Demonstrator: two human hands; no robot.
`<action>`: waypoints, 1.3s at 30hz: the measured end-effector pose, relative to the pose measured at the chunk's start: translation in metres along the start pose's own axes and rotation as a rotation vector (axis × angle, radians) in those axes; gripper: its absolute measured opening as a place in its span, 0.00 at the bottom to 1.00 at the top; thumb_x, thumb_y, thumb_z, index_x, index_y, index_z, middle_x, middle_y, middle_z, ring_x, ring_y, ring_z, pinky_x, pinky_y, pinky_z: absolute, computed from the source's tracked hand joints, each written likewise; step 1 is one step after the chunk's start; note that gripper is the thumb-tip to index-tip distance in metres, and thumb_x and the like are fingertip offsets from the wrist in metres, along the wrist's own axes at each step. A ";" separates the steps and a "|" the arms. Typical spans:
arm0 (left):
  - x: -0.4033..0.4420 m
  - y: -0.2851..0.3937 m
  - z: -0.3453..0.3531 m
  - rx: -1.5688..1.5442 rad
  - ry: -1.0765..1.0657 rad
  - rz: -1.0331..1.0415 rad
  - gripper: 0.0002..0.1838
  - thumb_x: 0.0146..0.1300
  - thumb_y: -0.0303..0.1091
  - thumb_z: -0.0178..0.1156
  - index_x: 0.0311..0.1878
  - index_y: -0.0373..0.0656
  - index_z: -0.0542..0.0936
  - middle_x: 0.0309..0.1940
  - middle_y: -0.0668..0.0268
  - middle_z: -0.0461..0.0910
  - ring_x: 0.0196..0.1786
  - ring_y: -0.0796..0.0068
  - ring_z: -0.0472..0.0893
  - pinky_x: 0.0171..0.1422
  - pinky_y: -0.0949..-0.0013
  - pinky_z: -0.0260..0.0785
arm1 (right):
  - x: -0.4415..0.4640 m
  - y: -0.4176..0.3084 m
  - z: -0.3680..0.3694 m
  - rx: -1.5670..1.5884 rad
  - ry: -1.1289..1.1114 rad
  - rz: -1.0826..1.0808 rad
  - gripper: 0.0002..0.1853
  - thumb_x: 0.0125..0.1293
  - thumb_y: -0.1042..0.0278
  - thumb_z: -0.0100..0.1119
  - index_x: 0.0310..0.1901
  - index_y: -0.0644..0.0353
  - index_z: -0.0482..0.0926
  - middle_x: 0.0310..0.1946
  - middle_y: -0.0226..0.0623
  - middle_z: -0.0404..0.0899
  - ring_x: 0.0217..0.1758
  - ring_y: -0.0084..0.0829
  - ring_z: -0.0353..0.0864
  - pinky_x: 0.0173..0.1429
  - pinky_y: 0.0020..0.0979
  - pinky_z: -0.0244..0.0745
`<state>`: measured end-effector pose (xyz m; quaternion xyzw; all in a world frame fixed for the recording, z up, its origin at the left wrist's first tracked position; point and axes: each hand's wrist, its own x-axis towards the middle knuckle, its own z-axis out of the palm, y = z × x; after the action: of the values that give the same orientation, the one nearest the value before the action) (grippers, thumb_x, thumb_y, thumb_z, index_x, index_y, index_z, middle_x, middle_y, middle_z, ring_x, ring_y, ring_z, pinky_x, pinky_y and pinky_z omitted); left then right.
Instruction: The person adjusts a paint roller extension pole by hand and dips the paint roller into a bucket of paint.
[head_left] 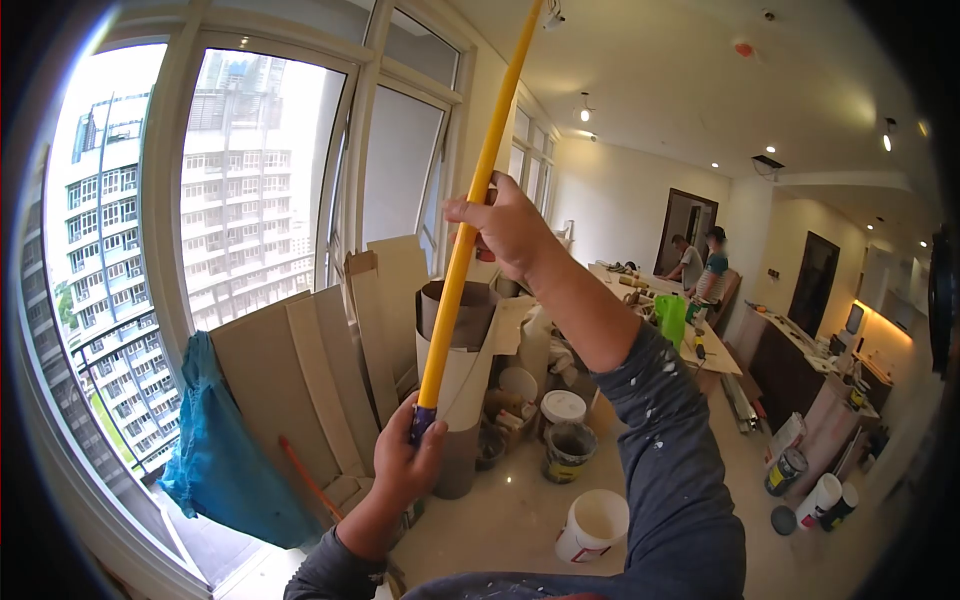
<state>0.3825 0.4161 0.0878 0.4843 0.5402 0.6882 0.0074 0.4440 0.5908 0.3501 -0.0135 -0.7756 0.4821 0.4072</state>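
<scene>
A long yellow pole slants upward through the middle of the view, its top running out of frame near the ceiling. My left hand is closed around its dark lower end. Higher up, my right hand grips the shaft, with fingers wrapped round it. Both sleeves are dark, and the right one is speckled with paint. Behind the pole stands a large upright roll of brown and grey sheet. Whatever is at the pole's top end is out of view.
Cardboard sheets and a blue cloth lean by the windows. On the floor stand a white bucket, a paint-stained bucket and several other tubs. Two people are at a cluttered table farther back.
</scene>
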 end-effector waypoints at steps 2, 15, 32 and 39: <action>-0.017 0.005 -0.013 -0.026 -0.002 0.015 0.26 0.64 0.36 0.63 0.63 0.36 0.74 0.37 0.60 0.81 0.40 0.69 0.81 0.48 0.67 0.72 | -0.015 -0.007 0.015 0.013 -0.023 -0.003 0.38 0.60 0.67 0.72 0.64 0.74 0.58 0.44 0.40 0.70 0.46 0.31 0.76 0.51 0.34 0.79; -0.125 0.034 -0.109 -0.276 -0.018 -0.119 0.25 0.66 0.31 0.62 0.65 0.35 0.72 0.32 0.73 0.76 0.34 0.84 0.74 0.42 0.76 0.70 | -0.111 -0.066 0.129 -0.039 -0.061 -0.059 0.42 0.64 0.64 0.70 0.68 0.72 0.52 0.49 0.43 0.68 0.50 0.35 0.78 0.51 0.35 0.81; -0.049 0.083 -0.126 -0.087 0.005 0.038 0.27 0.69 0.36 0.62 0.67 0.33 0.70 0.27 0.78 0.70 0.23 0.90 0.68 0.27 0.81 0.62 | -0.033 -0.090 0.123 0.119 0.010 -0.007 0.28 0.64 0.67 0.68 0.59 0.68 0.64 0.50 0.45 0.74 0.52 0.40 0.81 0.52 0.42 0.84; 0.018 0.078 -0.086 -0.042 0.014 0.047 0.25 0.68 0.36 0.63 0.65 0.35 0.73 0.25 0.77 0.71 0.23 0.90 0.69 0.27 0.80 0.62 | 0.029 -0.067 0.075 0.213 0.065 0.008 0.22 0.63 0.67 0.69 0.52 0.68 0.72 0.46 0.42 0.76 0.49 0.38 0.82 0.51 0.42 0.85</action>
<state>0.3554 0.3298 0.1629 0.4919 0.5140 0.7027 -0.0025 0.4008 0.5115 0.4034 0.0110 -0.7061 0.5629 0.4294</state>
